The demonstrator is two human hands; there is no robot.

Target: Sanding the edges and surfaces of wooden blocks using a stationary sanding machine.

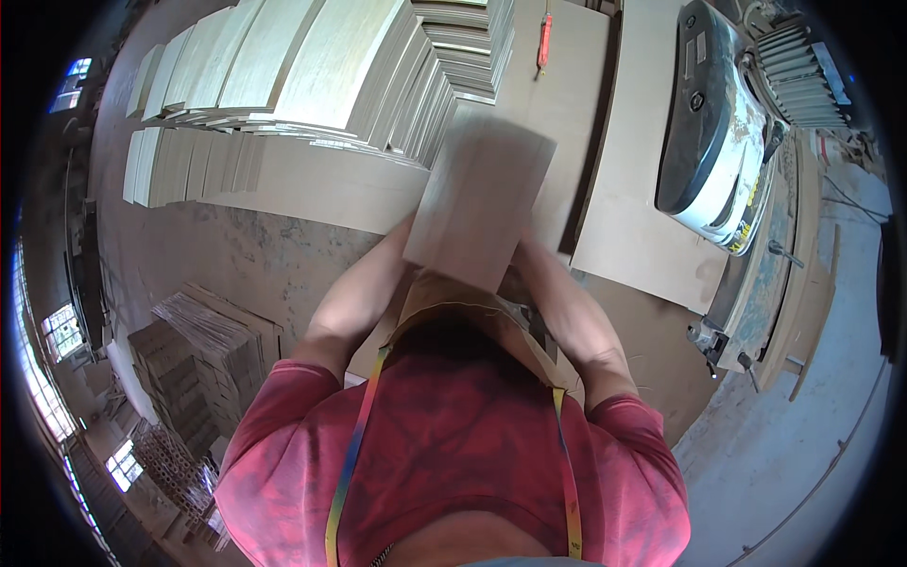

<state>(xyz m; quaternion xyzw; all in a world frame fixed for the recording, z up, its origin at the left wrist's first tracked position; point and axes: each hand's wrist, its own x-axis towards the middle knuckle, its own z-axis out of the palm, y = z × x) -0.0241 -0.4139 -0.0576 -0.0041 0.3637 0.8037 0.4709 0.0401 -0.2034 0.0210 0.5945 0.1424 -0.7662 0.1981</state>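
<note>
A flat wooden board [480, 194] is held up in front of my chest, tilted and slightly blurred. My left hand [408, 233] grips it by its left side and my right hand [522, 248] by its lower right side. Most of the fingers of both hands are hidden behind the board. Just beyond it, long rows of thin wooden boards [326, 71] lean and lie stacked on the worktable [321, 181]. A brown apron [444, 291] with rainbow straps hangs over my red shirt.
A slim red tool [544, 42] lies on the table's far part. To the right stands a black and white machine [723, 142] with clamps [704, 335] on its edge. Stacked wood [213, 350] stands on the floor at left; a dark gap [597, 132] divides the tabletop.
</note>
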